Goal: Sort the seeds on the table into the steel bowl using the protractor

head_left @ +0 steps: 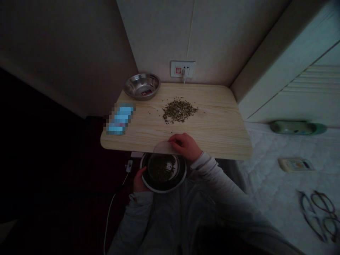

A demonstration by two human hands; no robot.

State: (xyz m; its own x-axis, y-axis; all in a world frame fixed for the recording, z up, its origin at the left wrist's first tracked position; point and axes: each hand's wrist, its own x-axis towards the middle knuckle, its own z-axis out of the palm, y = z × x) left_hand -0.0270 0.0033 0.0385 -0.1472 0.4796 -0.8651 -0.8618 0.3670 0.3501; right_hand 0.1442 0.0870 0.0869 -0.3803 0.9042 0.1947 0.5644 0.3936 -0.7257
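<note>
Below the near edge of the table, my left hand grips the left side of a round bowl with a pale rim and dark inside. Small dark bits lie in it, and a bright glare shows on its right half. At the table's front edge, just above the bowl, my right hand is closed in a pinch on a thin, pale, see-through round piece. A loose pile of small greenish-brown grains is spread on the wooden tabletop beyond my right hand.
A steel bowl stands at the table's back left, with a blurred-out phone in front of it. A wall socket holds a plug. On the bed to the right lie a green bottle-like object, a small box and glasses.
</note>
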